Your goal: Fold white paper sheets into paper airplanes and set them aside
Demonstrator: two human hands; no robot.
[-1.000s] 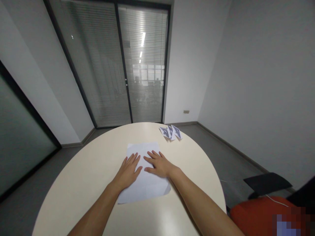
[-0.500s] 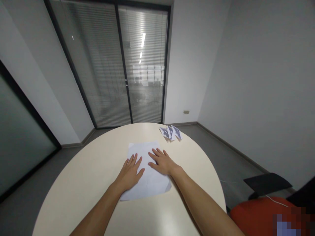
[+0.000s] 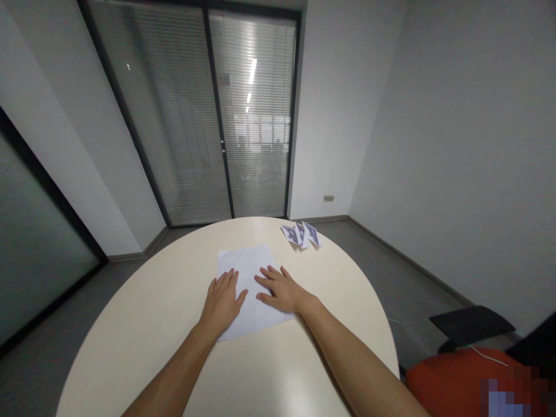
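A white sheet of paper (image 3: 252, 315) lies flat on the round cream table (image 3: 147, 313), turned slightly at an angle. My left hand (image 3: 222, 302) rests palm down on the sheet's left side, fingers stretched out and thumb spread toward the middle. On the right side, my right hand (image 3: 280, 289) presses flat too, its fingers apart and pointing left and away from me. Both hands cover parts of the sheet's side edges. Neither one grips anything.
Several folded paper pieces with dark printing (image 3: 302, 235) sit near the table's far right edge. An orange-red chair (image 3: 452, 379) with a black armrest (image 3: 472, 324) stands at the lower right. Beyond the table is a glass partition with blinds (image 3: 260, 174).
The sheet has shifted a little to the left and away from me, and has rotated slightly. Both hands moved left with it, staying flat on the paper.
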